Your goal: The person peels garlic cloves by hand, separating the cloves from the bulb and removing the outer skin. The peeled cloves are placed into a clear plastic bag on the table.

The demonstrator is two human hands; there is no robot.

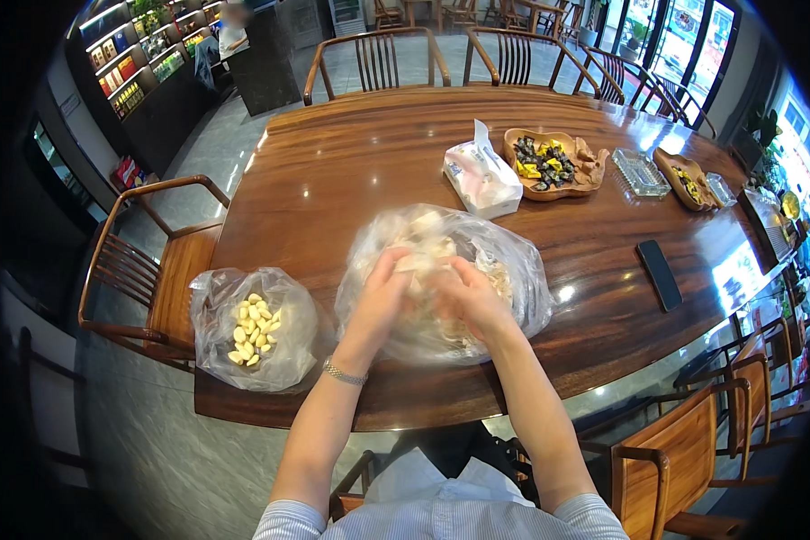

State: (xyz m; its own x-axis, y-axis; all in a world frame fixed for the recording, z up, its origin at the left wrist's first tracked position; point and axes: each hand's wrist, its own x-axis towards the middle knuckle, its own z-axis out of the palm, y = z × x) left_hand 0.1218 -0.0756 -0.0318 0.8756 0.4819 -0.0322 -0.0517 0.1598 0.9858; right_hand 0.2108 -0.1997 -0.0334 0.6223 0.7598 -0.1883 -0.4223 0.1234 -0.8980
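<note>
Before me on the wooden table lies an open clear plastic bag (526, 270) with whole garlic bulbs and loose papery skins. My left hand (386, 287) and my right hand (469, 297) are close together above this bag, both blurred. Between their fingertips is a pale piece, seemingly garlic, too blurred to make out exactly. The fingers of both hands are curled towards it. A second clear plastic bag (290, 324) stands at the left near the table's edge. Peeled garlic cloves (253, 331) lie inside it, left of my left forearm.
Beyond the large bag are a tissue pack (482, 179) and a wooden tray (560, 192) of wrapped sweets. Glass ashtrays and a smaller wooden tray (671, 169) stand farther right. A black phone (659, 275) lies on the right. Wooden chairs surround the table (310, 155); a person is far back left.
</note>
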